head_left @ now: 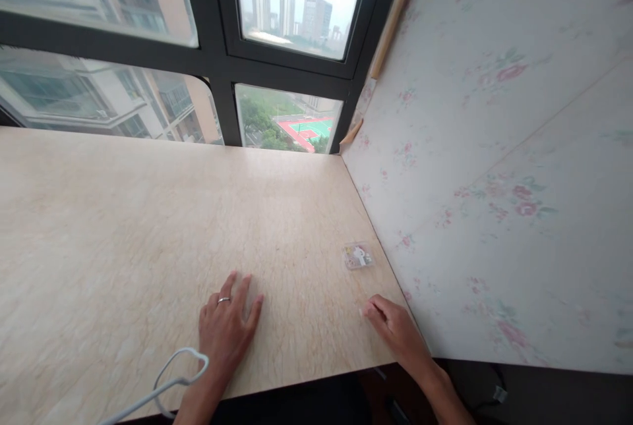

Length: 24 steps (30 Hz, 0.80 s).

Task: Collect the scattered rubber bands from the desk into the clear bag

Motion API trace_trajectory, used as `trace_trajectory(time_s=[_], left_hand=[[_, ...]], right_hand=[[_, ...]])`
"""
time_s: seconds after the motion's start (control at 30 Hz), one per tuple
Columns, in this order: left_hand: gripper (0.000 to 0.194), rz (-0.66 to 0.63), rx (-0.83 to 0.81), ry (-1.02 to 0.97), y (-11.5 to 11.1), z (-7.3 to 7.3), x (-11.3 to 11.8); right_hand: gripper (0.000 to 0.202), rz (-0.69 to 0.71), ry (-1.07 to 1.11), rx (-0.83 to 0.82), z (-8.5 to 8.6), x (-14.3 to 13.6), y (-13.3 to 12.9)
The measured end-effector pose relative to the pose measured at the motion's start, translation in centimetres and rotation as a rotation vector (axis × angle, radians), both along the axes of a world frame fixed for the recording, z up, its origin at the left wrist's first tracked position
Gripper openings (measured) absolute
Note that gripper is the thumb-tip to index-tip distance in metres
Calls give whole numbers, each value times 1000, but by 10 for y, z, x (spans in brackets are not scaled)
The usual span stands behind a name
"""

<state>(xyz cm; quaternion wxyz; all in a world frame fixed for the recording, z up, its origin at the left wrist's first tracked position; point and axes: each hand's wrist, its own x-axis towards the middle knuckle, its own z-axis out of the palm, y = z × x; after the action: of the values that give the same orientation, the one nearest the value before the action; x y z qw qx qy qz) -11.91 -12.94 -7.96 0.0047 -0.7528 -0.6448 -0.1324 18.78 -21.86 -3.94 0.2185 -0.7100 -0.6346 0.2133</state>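
Observation:
My left hand (228,319) lies palm down on the beige marble-look sill (148,214), its fingers apart and a ring on one of them. Nothing is held in it. To the right, my right hand (393,326) rests near the wall with its fingers curled closed. A tiny pale bit shows at its fingertips, too small to name. Just beyond that hand is a small clear plastic box (359,255) with little white and coloured pieces inside; the hand is apart from it.
A white cable (148,402) loops up beside my left wrist. Floral wallpaper covers the wall (494,214) along the right edge. Dark-framed windows (289,69) stand at the back. Below the sill's front edge, a dark cord (497,392) hangs at the lower right.

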Motion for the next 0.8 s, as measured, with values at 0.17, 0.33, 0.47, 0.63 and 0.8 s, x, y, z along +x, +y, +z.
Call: trace_trajectory(time_s=[0.17,0.33,0.47,0.63,0.8], left_hand=[[43,1,39,16,3,-5,-1],[44,2,68,26,4,-9,-1],[44,-3,79,23,4,-10,-2],[44,-8,81,25,4,-9,-2],[43,-17,93,-21,5,-12,-4]], right_hand=[[29,3,-95,-143,9,32,-13],[31,-5,-13,-150,13,47,-19],[46,-18,-47,-37,18,51,4],[74,114,-130,104,16,57,58],[85,207,-183,11,4,62,98]])
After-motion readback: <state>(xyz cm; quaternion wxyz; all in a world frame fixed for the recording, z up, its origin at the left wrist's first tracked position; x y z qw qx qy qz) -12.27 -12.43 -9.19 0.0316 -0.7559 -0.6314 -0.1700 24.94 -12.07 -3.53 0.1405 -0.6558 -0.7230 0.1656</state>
